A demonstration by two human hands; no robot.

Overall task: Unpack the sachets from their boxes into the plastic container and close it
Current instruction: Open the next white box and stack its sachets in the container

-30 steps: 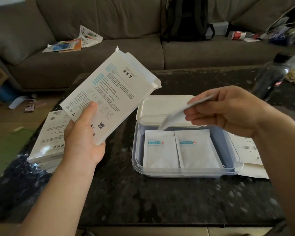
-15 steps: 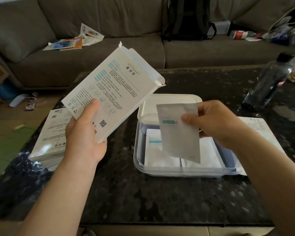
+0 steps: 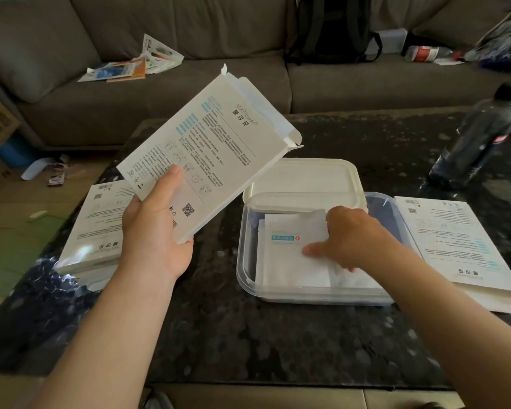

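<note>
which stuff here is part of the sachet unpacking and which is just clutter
Job: open box in left hand, sachet in right hand, plastic container, lid, left box, right box.
Lying about: bottle, backpack, papers on sofa.

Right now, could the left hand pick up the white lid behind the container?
Probably not yet: the left hand grips the open box, so it is full. The lid itself lies mostly uncovered behind the plastic container, close by.

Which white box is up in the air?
The open box that the left hand holds up. The other two lie flat on the table: the left box and the right box, either side of the plastic container.
</note>
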